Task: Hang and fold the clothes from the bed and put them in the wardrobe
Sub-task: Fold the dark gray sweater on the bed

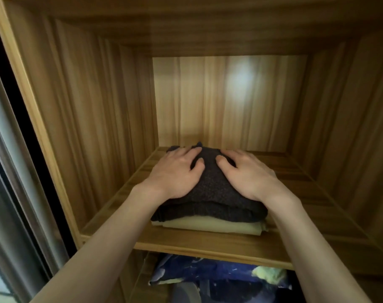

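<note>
While both palms lie flat on it, the dark knit sweater (210, 189) sits folded on the wardrobe shelf (208, 243).
Left hand (175, 173) and right hand (247, 173) press down, fingers loosely spread; sweater's stacked on a folded cream garment (212, 226), blue patterned bundle (208, 272) in the compartment underneath.

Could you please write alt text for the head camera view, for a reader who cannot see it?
Both hands, left hand and right hand, press flat on a folded dark knit sweater that tops a folded cream garment on a wooden wardrobe shelf. Below the shelf lies a blue patterned fabric item.
</note>
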Available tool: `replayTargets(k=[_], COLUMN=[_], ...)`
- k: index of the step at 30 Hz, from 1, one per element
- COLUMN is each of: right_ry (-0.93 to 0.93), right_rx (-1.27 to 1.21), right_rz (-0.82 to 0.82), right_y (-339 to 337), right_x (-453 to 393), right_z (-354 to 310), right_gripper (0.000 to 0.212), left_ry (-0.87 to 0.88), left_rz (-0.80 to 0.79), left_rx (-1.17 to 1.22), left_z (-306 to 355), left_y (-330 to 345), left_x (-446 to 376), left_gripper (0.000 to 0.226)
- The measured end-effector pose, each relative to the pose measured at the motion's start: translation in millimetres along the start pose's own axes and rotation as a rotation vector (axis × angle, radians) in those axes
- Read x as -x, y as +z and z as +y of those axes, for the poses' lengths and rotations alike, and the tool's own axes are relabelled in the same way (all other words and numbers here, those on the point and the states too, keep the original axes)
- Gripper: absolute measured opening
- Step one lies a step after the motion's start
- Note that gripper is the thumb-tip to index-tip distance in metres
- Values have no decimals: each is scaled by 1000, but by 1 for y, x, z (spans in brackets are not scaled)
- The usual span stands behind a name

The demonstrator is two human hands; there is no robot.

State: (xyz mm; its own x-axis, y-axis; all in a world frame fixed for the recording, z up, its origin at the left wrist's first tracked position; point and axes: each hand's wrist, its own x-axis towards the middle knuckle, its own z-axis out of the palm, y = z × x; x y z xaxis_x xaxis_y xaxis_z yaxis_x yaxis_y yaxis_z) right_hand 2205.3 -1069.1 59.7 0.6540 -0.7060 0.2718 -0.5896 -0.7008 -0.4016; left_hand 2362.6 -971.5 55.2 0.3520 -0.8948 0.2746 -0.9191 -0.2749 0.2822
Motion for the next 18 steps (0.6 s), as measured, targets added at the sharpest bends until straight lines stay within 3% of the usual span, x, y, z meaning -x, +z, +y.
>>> replayTargets(k=[7,12,18], right_ry=[-3,-60,-223], right_rx=[-66,-101,-68], right_rz=[0,46,166], right_y=[3,7,4], right_x=[-6,-2,14], right_z=[2,9,13], right_gripper=[49,60,60], left_ry=[-14,21,-58], left_rz=[3,221,413], left_rx=[-10,-4,-68], left_z=[-5,-4,13], left_y=[7,14,5], left_x=[-3,13,60], left_gripper=[58,72,55])
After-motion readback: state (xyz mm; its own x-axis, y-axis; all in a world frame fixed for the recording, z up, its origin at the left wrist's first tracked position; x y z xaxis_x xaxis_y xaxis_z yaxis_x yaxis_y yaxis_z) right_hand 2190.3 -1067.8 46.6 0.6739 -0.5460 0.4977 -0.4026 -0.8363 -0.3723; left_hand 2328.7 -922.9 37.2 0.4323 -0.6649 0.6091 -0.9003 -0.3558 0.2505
